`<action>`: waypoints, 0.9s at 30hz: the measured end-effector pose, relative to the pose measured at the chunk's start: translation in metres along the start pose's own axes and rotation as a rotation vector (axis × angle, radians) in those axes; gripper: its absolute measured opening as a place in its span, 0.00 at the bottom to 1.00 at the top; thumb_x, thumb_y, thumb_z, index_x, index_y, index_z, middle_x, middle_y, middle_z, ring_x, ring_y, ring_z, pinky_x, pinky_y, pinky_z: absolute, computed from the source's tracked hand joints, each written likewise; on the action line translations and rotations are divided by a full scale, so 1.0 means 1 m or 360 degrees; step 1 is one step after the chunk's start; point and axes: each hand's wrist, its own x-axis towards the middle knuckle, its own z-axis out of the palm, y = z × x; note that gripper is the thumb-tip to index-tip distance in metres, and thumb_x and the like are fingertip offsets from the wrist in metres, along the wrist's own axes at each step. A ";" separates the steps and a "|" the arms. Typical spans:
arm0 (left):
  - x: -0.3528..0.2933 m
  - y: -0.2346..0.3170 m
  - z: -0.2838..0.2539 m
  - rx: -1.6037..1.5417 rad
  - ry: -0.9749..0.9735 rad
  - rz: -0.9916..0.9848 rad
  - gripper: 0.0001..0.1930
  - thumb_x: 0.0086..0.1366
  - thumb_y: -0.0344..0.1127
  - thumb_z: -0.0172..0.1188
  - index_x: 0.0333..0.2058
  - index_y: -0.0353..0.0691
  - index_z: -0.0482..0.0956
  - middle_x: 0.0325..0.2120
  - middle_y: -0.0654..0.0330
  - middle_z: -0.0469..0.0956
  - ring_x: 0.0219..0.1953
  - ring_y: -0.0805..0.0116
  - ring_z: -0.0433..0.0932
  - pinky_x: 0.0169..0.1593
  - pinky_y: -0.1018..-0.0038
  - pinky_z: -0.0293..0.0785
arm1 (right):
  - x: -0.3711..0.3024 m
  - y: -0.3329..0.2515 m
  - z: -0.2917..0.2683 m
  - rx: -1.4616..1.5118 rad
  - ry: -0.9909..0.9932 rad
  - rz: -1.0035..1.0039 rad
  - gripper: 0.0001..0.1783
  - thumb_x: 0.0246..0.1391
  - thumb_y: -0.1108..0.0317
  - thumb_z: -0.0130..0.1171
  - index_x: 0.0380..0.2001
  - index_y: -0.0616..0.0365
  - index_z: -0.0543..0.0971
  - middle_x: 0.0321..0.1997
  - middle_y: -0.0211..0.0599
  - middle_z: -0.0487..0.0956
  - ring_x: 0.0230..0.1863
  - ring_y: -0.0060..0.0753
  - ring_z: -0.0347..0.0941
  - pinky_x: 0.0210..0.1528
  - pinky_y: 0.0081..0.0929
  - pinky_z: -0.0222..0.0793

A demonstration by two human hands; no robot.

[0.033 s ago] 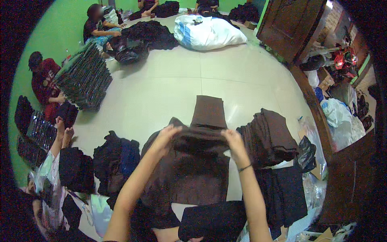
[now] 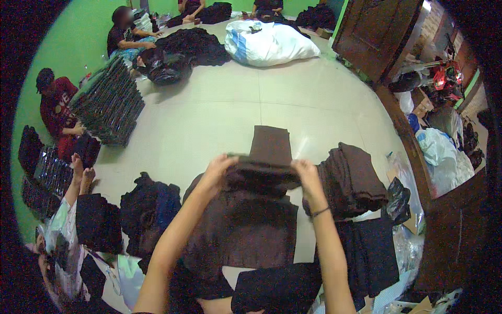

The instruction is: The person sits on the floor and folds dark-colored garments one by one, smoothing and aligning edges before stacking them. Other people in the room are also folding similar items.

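Between my two hands a dark brown cloth (image 2: 261, 175) is stretched sideways, its upper edge raised and folded over. My left hand (image 2: 218, 171) pinches its left end, and my right hand (image 2: 305, 175), with a dark band on the wrist, pinches its right end. More brown fabric (image 2: 259, 230) lies spread below the hands, towards me. Just past the held edge a narrower brown cloth panel (image 2: 271, 141) rests on the pale floor; whether it joins the held piece is hidden. To the right of my right hand sits a stack of folded brown cloths (image 2: 355, 178).
Black folded cloth (image 2: 366, 256) lies at near right, another black piece (image 2: 277, 285) before me. Dark garment piles (image 2: 149, 209) stand at left. Beyond are tall packaged stacks (image 2: 110, 102), a white sack (image 2: 272, 44) and seated people. A wooden door (image 2: 376, 34) stands at right.
Both hands have shifted slightly right. The held cloth's upper edge looks straighter and a little higher, and a loose corner by the left hand no longer sticks up.
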 end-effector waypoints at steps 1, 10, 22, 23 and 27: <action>0.021 0.010 0.009 0.0019 0.0033 0.0159 0.14 0.51 0.38 0.54 0.35 0.36 0.69 0.29 0.60 0.71 0.32 0.72 0.69 0.36 0.76 0.66 | 0.022 -0.013 -0.002 0.0020 0.0129 -0.0130 0.08 0.44 0.65 0.54 0.23 0.57 0.68 0.22 0.26 0.68 0.24 0.17 0.62 0.26 0.15 0.58; 0.156 -0.054 -0.003 -0.0185 0.0201 0.0314 0.12 0.51 0.37 0.54 0.35 0.39 0.72 0.28 0.64 0.72 0.27 0.75 0.69 0.32 0.80 0.63 | 0.123 0.037 -0.009 -0.0436 0.0855 -0.0736 0.11 0.45 0.66 0.53 0.25 0.63 0.67 0.22 0.36 0.70 0.24 0.28 0.65 0.30 0.24 0.62; 0.161 -0.142 -0.031 0.0660 0.0427 -0.0155 0.18 0.48 0.34 0.58 0.37 0.32 0.70 0.27 0.57 0.72 0.23 0.74 0.71 0.25 0.77 0.69 | 0.095 0.138 -0.003 -0.0900 0.0745 -0.0256 0.10 0.46 0.72 0.48 0.34 0.63 0.69 0.31 0.46 0.72 0.37 0.43 0.68 0.42 0.32 0.60; 0.155 -0.140 -0.031 0.0607 0.0401 -0.0155 0.18 0.48 0.34 0.58 0.37 0.32 0.70 0.27 0.57 0.72 0.23 0.73 0.71 0.25 0.77 0.70 | 0.089 0.133 -0.003 -0.1066 0.0628 -0.0054 0.11 0.46 0.73 0.47 0.35 0.63 0.69 0.34 0.46 0.72 0.39 0.42 0.67 0.44 0.31 0.60; 0.106 -0.132 -0.033 0.1101 0.0433 0.0329 0.10 0.49 0.32 0.55 0.31 0.34 0.71 0.24 0.56 0.73 0.25 0.71 0.73 0.28 0.76 0.69 | 0.045 0.106 0.000 -0.1165 0.0602 -0.0649 0.18 0.43 0.74 0.47 0.41 0.63 0.65 0.44 0.46 0.65 0.49 0.44 0.58 0.50 0.30 0.52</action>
